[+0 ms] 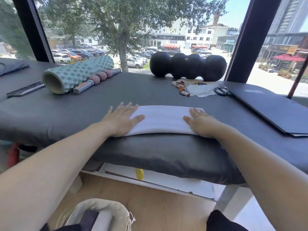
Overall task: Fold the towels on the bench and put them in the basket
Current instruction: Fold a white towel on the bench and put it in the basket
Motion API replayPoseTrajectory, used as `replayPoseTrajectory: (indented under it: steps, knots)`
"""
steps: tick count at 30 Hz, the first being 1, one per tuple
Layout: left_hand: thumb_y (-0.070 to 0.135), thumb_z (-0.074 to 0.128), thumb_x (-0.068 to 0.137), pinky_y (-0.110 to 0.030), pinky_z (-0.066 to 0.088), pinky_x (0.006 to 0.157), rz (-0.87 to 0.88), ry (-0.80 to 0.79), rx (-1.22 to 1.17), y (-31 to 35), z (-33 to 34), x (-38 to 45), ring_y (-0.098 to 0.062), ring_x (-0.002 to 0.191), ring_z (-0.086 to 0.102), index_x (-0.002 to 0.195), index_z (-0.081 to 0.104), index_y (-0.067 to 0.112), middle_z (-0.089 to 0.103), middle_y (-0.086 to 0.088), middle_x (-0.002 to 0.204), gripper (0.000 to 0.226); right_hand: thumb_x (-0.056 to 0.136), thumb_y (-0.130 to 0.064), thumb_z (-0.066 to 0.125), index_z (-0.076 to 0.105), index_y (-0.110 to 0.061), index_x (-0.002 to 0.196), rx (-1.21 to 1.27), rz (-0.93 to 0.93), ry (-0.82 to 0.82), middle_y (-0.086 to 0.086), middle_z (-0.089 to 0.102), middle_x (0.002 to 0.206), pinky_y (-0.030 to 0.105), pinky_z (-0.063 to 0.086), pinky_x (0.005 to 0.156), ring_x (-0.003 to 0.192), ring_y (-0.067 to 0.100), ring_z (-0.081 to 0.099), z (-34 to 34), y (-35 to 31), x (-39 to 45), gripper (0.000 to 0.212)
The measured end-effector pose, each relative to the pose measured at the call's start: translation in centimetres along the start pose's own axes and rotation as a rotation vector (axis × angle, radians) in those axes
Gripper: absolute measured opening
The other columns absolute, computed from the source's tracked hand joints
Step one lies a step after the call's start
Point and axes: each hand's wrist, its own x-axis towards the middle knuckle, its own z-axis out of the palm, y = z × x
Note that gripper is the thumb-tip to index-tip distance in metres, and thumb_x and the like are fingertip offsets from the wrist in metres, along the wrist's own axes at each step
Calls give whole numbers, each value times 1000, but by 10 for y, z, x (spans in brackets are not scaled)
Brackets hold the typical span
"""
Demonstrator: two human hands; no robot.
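Right now you're mid-fold: white towel point(162, 120) lies as a long strip on the surface point(83, 105), near its front edge. Left hand point(122, 120) & right hand point(200, 124) press flat on its ends, fingers straight. Next: fold in half, then into basket point(106, 209) below.

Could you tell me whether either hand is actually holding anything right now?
Nothing is gripped: the left hand and right hand lie flat, pressing the two ends of the folded white towel on the dark padded bench.
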Motion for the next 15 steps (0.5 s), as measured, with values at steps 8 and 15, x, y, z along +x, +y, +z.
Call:
replayPoseTrajectory:
  steps: [8,15]
  knots:
    - [35,31,101,-47,-8,124,238,104,382,44,-35,-12,-13,155,-5,160,16,31,6,7,169,61,99,-67,23,6,-29,160,-156,-197,-52,-7,-5,167,45,-2,124,154,22,-9,-23,-39,-24,74]
    - [63,17,100,-46,-8,124,195,38,39,73,13,-12,-10,154,-11,161,5,33,-4,12,169,68,104,-55,10,-2,-27,160,-175,-228,90,-9,-8,167,40,-2,125,154,12,-9,18,-34,-50,64]
